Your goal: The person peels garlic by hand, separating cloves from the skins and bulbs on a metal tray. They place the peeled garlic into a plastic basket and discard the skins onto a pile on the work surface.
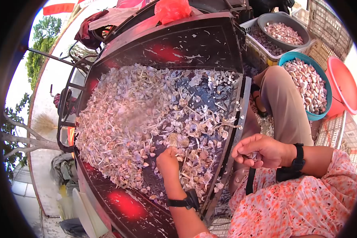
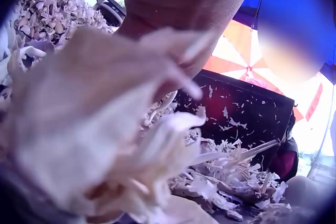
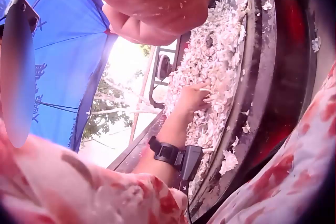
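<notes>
Loose garlic cloves and papery peels (image 1: 119, 115) lie in a broad heap over the dark cart bed. My left hand (image 1: 168, 162) reaches into the near part of this heap, its fingertips among peels and cloves (image 1: 200, 158); what its fingers hold I cannot tell. Pale peel (image 2: 79, 119) fills the front of the left wrist view, partly covering that hand. Over my lap, my right hand (image 1: 265, 150) is palm up with curled fingers, holding garlic cloves (image 1: 254, 156). In the right wrist view its fingers (image 3: 157, 14) show large at the top, their contents hidden.
A turquoise basin (image 1: 328, 99) of garlic cloves stands beyond my knee, next to a red tub (image 1: 343, 85). Behind it, a grey basin (image 1: 261, 20) of cloves sits on a white crate (image 1: 250, 43). The cart's metal edge (image 1: 236, 131) runs between heap and lap.
</notes>
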Demonstrator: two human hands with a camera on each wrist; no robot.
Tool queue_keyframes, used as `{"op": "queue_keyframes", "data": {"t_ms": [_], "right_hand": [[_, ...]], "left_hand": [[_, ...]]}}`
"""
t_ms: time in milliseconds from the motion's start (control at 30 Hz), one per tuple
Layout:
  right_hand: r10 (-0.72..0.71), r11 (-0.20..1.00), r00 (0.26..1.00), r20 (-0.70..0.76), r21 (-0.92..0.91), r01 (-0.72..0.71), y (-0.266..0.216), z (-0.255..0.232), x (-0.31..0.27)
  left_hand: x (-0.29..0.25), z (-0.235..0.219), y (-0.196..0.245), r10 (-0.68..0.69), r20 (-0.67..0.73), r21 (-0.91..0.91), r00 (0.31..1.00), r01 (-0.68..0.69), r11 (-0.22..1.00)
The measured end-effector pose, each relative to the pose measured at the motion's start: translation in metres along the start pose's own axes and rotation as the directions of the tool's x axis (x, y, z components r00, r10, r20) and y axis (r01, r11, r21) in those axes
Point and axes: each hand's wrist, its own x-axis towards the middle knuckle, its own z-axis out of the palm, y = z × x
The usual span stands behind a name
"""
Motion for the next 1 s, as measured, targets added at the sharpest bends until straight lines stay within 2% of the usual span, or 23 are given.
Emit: {"op": "queue_keyframes", "data": {"t_ms": [67, 100, 200, 233, 300, 367, 400, 433, 467, 500, 567, 600, 633, 667, 700, 767, 800, 833, 867, 900, 933, 967, 1000], "right_hand": [[0.019, 1.0, 1.0, -0.005, -0.006, -0.019, 0.003, 0.001, 0.008], [0.019, 1.0, 1.0, -0.002, -0.01, -0.019, 0.004, 0.002, 0.012], [0.036, 0.999, 0.999, 0.0, -0.017, -0.036, 0.006, 0.006, 0.019], [0.034, 0.998, 0.999, -0.017, -0.052, -0.035, 0.005, 0.009, 0.02], [0.027, 0.996, 0.999, -0.028, -0.084, -0.029, 0.006, 0.011, 0.023], [-0.016, 0.985, 1.0, -0.021, -0.17, 0.012, 0.008, 0.01, 0.029], [-0.021, 0.986, 1.0, -0.017, -0.167, 0.018, 0.009, 0.011, 0.033], [-0.056, 0.971, 0.998, -0.017, -0.234, 0.051, 0.009, 0.013, 0.036], [-0.088, 0.951, 0.996, -0.018, -0.301, 0.079, 0.011, 0.015, 0.041], [-0.089, 0.951, 0.996, -0.021, -0.299, 0.078, 0.014, 0.017, 0.046], [-0.308, 0.735, 0.951, 0.015, -0.631, 0.248, 0.021, 0.021, 0.061], [-0.416, 0.65, 0.908, 0.036, -0.687, 0.325, 0.029, 0.019, 0.07], [-0.419, 0.648, 0.908, 0.027, -0.692, 0.319, 0.032, 0.023, 0.071], [-0.526, 0.521, 0.843, 0.109, -0.742, 0.422, 0.034, 0.027, 0.071], [-0.613, 0.377, 0.764, 0.202, -0.775, 0.508, 0.032, 0.034, 0.07], [-0.588, 0.385, 0.785, 0.198, -0.784, 0.486, 0.028, 0.039, 0.063], [-0.603, 0.311, 0.759, 0.244, -0.805, 0.506, 0.03, 0.036, 0.065], [-0.615, 0.236, 0.733, 0.291, -0.819, 0.523, 0.031, 0.033, 0.064], [-0.615, 0.239, 0.734, 0.288, -0.819, 0.521, 0.03, 0.031, 0.062], [-0.589, 0.111, 0.718, 0.371, -0.843, 0.527, 0.028, 0.029, 0.059], [-0.551, -0.017, 0.703, 0.449, -0.849, 0.528, 0.025, 0.029, 0.056], [-0.552, -0.015, 0.705, 0.446, -0.85, 0.526, 0.023, 0.03, 0.052], [-0.531, -0.057, 0.676, 0.511, -0.817, 0.573, 0.02, 0.033, 0.047]], "left_hand": [[0.007, -0.006, 0.001, -0.013, 0.09, -0.083, 0.996, 0.021, 0.996], [0.012, -0.008, 0.0, -0.015, 0.085, -0.083, 0.996, 0.022, 0.996], [0.03, -0.019, 0.003, 0.067, 0.356, 0.094, 0.932, -0.107, 0.99], [0.03, -0.018, 0.0, 0.066, 0.354, 0.096, 0.933, -0.106, 0.99], [0.031, -0.013, -0.009, 0.029, 0.444, -0.03, 0.896, -0.018, 0.999], [0.023, -0.013, -0.014, 0.044, 0.416, -0.065, 0.908, -0.018, 0.998], [0.017, -0.015, -0.012, -0.026, 0.392, -0.241, 0.92, 0.13, 0.962], [0.012, -0.015, -0.009, -0.099, 0.383, -0.411, 0.918, 0.266, 0.872], [0.0, -0.03, 0.009, -0.101, 0.377, -0.592, 0.921, 0.323, 0.738], [-0.013, -0.041, 0.026, -0.099, 0.38, -0.592, 0.92, 0.324, 0.738], [-0.035, -0.056, 0.059, -0.165, 0.315, -0.838, 0.935, 0.356, 0.414], [-0.047, -0.058, 0.075, -0.159, 0.321, -0.839, 0.934, 0.358, 0.409], [-0.059, -0.058, 0.09, -0.187, 0.24, -0.903, 0.953, 0.289, 0.316], [-0.069, -0.056, 0.101, -0.226, 0.161, -0.952, 0.961, 0.211, 0.221], [-0.077, -0.053, 0.107, -0.222, 0.167, -0.953, 0.961, 0.215, 0.214], [-0.089, -0.05, 0.114, -0.249, 0.086, -0.977, 0.965, 0.131, 0.171], [-0.092, -0.054, 0.115, -0.244, 0.156, -0.974, 0.957, 0.189, 0.121], [-0.094, -0.057, 0.114, -0.244, 0.158, -0.974, 0.957, 0.191, 0.119], [-0.095, -0.061, 0.111, -0.185, 0.231, -0.952, 0.955, 0.261, 0.158], [-0.096, -0.064, 0.109, -0.126, 0.304, -0.925, 0.944, 0.324, 0.2], [-0.095, -0.066, 0.107, -0.124, 0.308, -0.923, 0.943, 0.328, 0.201], [-0.095, -0.068, 0.104, -0.017, 0.35, -0.908, 0.937, 0.344, 0.238], [-0.096, -0.069, 0.103, 0.088, 0.392, -0.893, 0.916, 0.356, 0.277]]}}
